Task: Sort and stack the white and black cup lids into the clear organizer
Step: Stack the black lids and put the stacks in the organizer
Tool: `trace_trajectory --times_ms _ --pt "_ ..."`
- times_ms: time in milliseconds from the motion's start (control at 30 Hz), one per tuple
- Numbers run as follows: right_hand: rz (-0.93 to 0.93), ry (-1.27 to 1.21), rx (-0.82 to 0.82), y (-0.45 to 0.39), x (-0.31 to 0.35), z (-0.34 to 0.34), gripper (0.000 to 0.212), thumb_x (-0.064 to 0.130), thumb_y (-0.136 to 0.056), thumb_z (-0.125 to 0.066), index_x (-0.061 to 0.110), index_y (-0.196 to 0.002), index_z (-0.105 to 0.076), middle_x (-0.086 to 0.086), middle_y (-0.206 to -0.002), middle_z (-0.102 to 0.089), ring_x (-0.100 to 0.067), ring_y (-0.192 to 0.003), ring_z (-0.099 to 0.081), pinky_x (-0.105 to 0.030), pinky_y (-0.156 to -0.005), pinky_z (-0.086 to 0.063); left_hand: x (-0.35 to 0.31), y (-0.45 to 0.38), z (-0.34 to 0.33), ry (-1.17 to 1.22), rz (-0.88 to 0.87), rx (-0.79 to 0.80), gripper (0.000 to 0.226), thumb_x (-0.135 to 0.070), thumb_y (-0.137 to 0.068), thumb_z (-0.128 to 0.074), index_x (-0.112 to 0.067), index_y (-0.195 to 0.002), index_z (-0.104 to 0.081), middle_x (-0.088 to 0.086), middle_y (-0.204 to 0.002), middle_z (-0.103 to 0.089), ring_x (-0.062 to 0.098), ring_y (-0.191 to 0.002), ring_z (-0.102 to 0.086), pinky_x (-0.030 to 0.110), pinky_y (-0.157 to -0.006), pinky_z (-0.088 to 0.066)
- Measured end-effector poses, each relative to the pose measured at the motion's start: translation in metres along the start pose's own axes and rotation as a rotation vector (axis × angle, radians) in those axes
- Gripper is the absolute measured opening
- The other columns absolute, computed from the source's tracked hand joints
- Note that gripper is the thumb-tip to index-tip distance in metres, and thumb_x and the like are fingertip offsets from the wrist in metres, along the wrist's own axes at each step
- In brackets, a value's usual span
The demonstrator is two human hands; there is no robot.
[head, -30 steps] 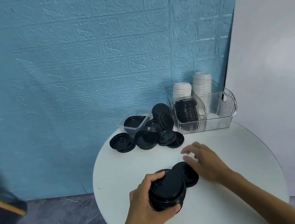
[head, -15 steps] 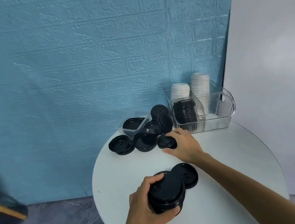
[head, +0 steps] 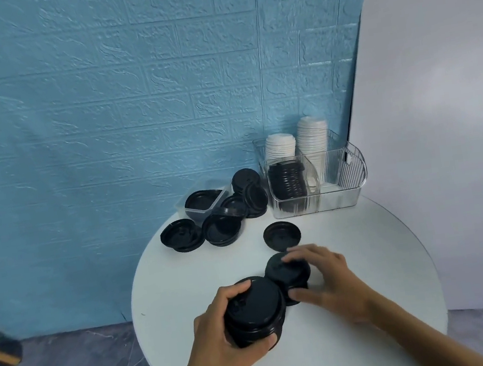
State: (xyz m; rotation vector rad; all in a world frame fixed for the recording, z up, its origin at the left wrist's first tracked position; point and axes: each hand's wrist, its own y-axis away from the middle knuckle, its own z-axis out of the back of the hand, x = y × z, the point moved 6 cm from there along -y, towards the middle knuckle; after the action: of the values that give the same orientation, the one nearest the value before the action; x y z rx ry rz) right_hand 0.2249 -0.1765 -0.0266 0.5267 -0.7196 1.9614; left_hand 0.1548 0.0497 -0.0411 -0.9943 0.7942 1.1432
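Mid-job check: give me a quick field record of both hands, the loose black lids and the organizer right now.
left hand: grips a stack of black lids
right hand: grip on a smaller lid pile beside that stack
single lid: flat on the white table, apart from both hands
loose lids: heaped at the table's back left, one in a clear tub
clear organizer: holds two white stacks and one black stack
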Motion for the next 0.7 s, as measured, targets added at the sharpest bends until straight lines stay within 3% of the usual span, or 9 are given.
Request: trace_trajectory --times_ms 133,600,700 --pt "-0.002 0.040 0.070 0.0048 0.0013 -0.0110 0.050 0.053 -0.076 -0.072 0.051 -0.121 -0.050 0.038 -0.134 -0.041 0.005 -0.135 -0.035 -0.023 -0.112 -0.012 -0.0048 0.0009 0.0016 0.008 -0.008 0.003 0.077 -0.040 -0.056 -0.092 -0.056 -0.123 -0.057 -0.020 -0.117 -0.072 0.007 -0.113 -0.068 0.014 -0.094 -0.051" --pt "-0.061 0.056 0.129 0.0070 -0.0037 -0.0102 0.042 0.058 -0.074 -0.075 0.042 -0.107 -0.054 0.027 -0.126 -0.048 -0.002 -0.124 -0.048 -0.026 -0.114 -0.022 -0.0091 0.0006 0.0017 0.014 -0.012 -0.011 0.074 -0.040 -0.052 -0.091 -0.057 -0.117 -0.059 -0.019 -0.114 -0.074 0.008 -0.109 -0.071 0.013 -0.090 -0.052" --pt "-0.047 0.125 0.142 0.0120 -0.0007 -0.0098 0.044 0.063 -0.079 -0.069 0.044 -0.116 -0.054 0.032 -0.132 -0.044 0.000 -0.123 -0.044 -0.025 -0.113 -0.025 -0.0083 0.0005 0.0019 0.009 -0.011 -0.014 0.075 -0.041 -0.051 -0.091 -0.058 -0.116 -0.059 -0.019 -0.113 -0.074 0.008 -0.108 -0.071 0.014 -0.090 -0.052"
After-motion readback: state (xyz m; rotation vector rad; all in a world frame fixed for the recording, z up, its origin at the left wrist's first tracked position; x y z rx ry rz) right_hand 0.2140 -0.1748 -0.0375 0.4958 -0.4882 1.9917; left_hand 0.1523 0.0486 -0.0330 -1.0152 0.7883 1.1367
